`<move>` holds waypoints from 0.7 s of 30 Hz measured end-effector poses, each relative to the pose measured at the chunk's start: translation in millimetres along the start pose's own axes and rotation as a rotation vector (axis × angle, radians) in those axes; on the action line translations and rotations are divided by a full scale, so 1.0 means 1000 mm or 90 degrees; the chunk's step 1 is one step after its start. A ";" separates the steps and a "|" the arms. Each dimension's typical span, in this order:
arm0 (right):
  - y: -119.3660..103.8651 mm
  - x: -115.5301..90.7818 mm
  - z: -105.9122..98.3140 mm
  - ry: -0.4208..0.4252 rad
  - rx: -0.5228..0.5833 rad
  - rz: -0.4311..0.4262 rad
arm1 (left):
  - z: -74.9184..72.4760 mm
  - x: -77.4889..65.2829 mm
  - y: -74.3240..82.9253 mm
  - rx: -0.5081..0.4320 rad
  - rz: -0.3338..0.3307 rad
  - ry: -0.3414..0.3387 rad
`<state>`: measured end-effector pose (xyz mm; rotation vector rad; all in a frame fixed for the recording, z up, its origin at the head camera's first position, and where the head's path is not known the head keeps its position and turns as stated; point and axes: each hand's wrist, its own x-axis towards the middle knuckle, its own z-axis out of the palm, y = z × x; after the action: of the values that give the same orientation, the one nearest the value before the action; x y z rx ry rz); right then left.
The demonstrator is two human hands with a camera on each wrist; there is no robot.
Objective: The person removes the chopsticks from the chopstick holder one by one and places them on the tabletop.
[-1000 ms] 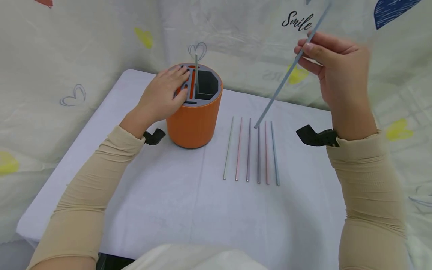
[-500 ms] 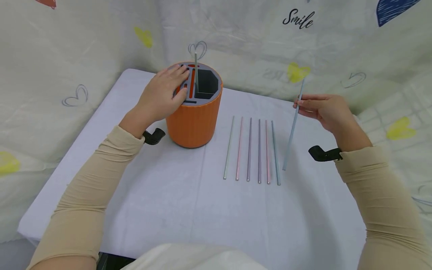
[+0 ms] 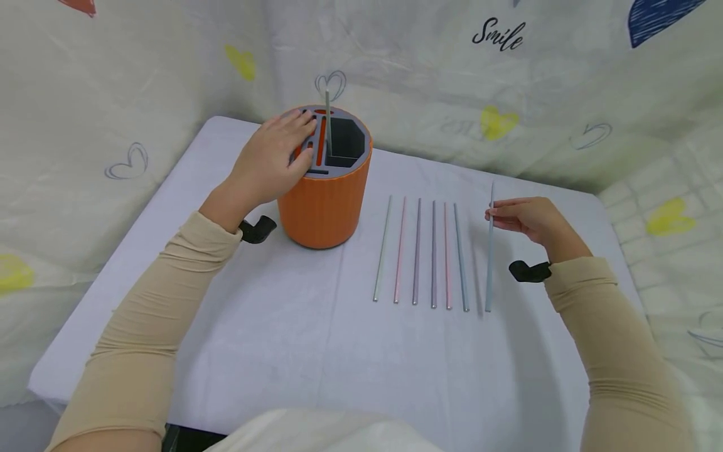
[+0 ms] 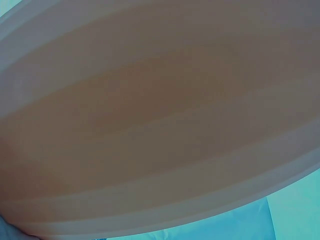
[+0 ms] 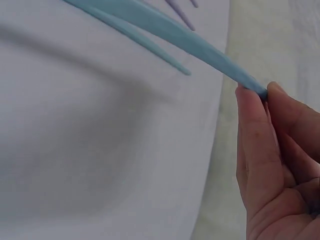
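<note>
My left hand (image 3: 275,154) lies flat on the top of an orange round holder (image 3: 324,210), its fingers and thumb spread over the slotted grey lid (image 3: 339,171). A pale stick (image 3: 328,119) stands upright in the holder beside the large dark compartment. The holder's wall (image 4: 160,125) fills most of the left wrist view. My right hand (image 3: 528,220) pinches a thin light blue stick (image 3: 490,263) near its far end, between thumb and fingertips (image 5: 250,95). That stick slants over the table, close to the right of a row of sticks.
Several thin sticks lie parallel on the white table (image 3: 316,351): a green one (image 3: 382,251), pink and purple ones, and a blue one (image 3: 461,260) at the right end. A patterned cloth (image 3: 429,81) hangs behind the table.
My right hand has come down from high at the back right, lowering the blue stick from a steep slant to beside the row. The left hand and holder have stayed put.
</note>
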<state>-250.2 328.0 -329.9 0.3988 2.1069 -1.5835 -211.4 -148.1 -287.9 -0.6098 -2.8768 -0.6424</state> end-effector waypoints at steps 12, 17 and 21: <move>0.024 0.028 0.007 0.026 0.032 0.044 | 0.002 0.000 -0.001 0.001 0.000 0.000; 0.028 0.034 0.013 0.017 0.017 0.041 | 0.002 0.000 -0.003 0.003 -0.001 0.002; 0.030 0.039 0.016 0.024 -0.006 0.042 | 0.002 0.000 -0.002 0.002 -0.004 -0.001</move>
<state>-265.0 319.2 -378.7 0.4922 2.1065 -1.5388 -212.0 -149.1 -290.2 -0.6016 -2.8825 -0.6389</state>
